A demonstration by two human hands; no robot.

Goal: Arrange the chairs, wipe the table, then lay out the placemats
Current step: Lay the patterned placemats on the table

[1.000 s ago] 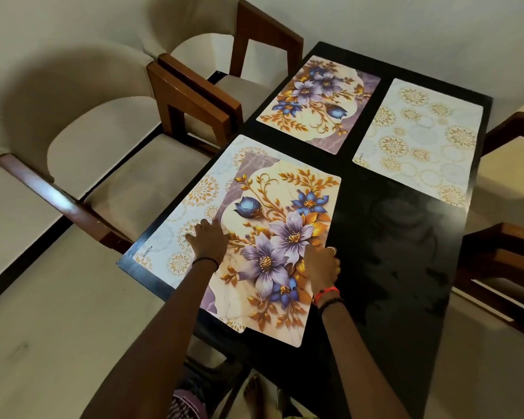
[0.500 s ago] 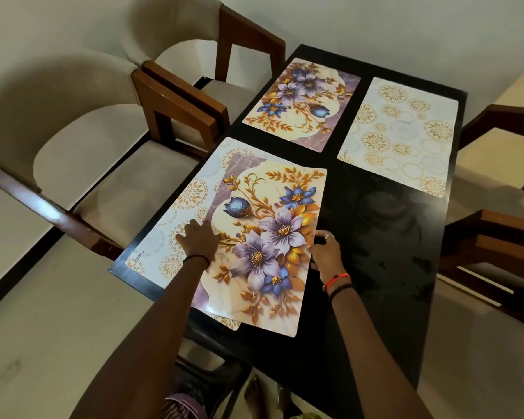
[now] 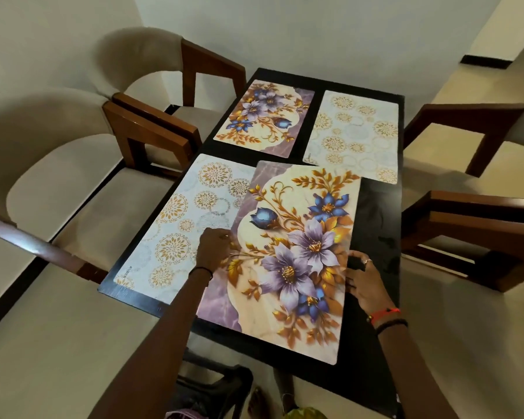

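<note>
A floral placemat (image 3: 297, 255) with purple and blue flowers lies on the near half of the black table (image 3: 372, 343), overlapping a white placemat (image 3: 179, 225) with gold medallions at the near left. My left hand (image 3: 214, 246) rests on the floral mat's left edge. My right hand (image 3: 365, 281) pinches its right edge. At the far end lie a second floral placemat (image 3: 265, 116) on the left and a second white placemat (image 3: 356, 134) on the right.
Two beige cushioned chairs (image 3: 73, 189) with brown wooden arms stand along the table's left side, and two more chairs (image 3: 472, 213) along the right. A dark stool (image 3: 212, 388) and bare feet show under the near edge. A wall closes the far end.
The floral mat has slid to the right across the white mat, uncovering more of it. My right hand moved off the mat's surface onto its right edge. The view shifted rightward.
</note>
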